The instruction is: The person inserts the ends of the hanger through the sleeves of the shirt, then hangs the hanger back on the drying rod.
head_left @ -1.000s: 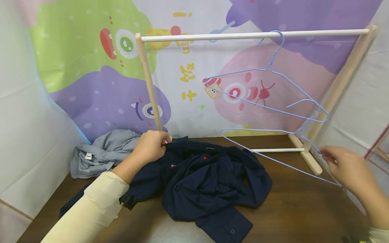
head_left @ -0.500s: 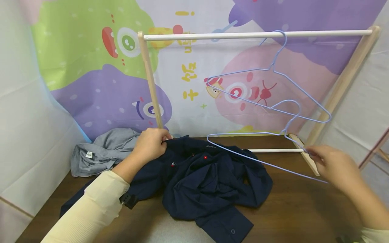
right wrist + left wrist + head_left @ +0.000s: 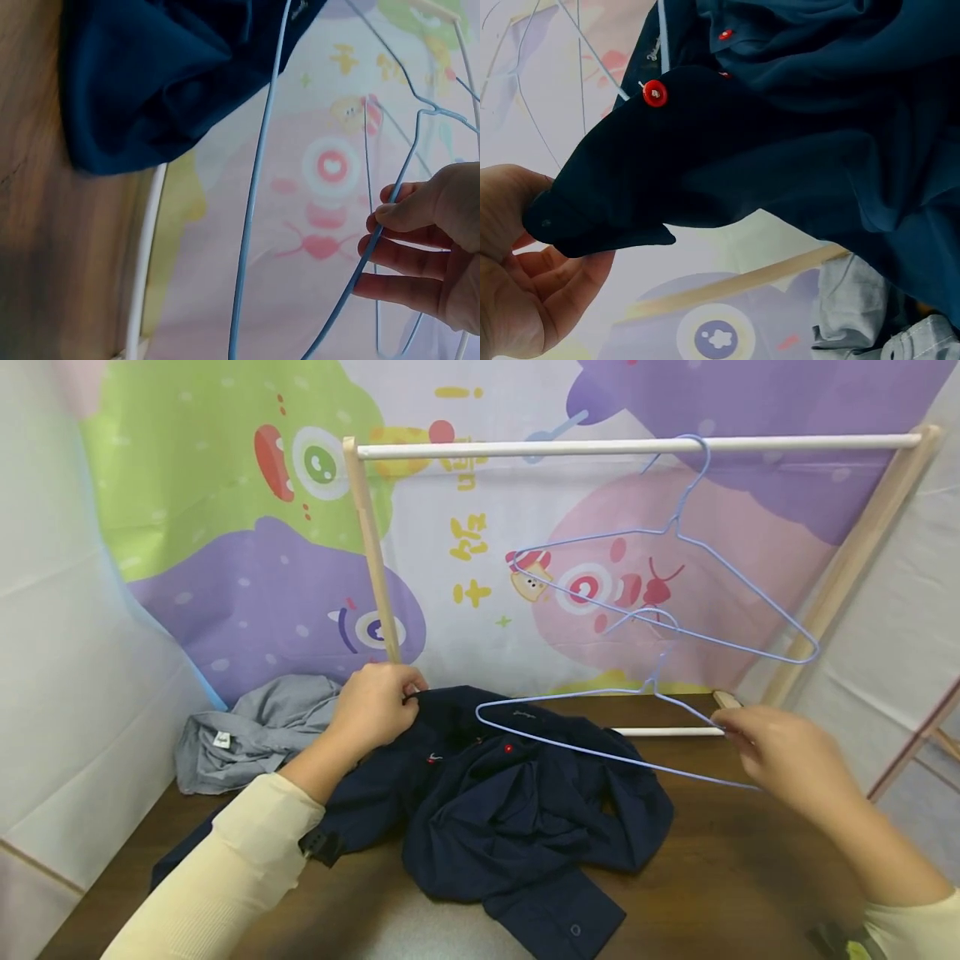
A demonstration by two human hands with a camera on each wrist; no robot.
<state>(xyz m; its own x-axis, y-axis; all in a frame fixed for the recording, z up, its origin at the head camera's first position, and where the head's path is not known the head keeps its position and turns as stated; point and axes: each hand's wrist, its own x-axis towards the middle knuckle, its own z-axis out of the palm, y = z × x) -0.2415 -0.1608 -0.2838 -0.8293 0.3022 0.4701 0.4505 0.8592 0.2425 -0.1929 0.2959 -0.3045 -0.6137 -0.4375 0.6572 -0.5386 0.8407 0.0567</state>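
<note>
A dark navy shirt with red buttons lies crumpled on the table, its back edge raised. My left hand pinches that edge near the collar, and in the left wrist view the cloth hangs from between thumb and fingers. On the right, my right hand holds a blue wire hanger by its sloping shoulder. The right wrist view has the thumb and fingers pinching the hanger wire. The hanger's left end is in front of the shirt's raised edge; whether they touch I cannot tell.
A wooden rack with a white rail stands behind, and a second blue hanger hangs from it. Grey cloth with a white label lies at the back left. Brown tabletop shows at the right. White walls flank both sides.
My right hand has carried the hanger leftward, bringing its left end over the shirt's collar area. My left hand has lifted the shirt's edge slightly and still pinches it.
</note>
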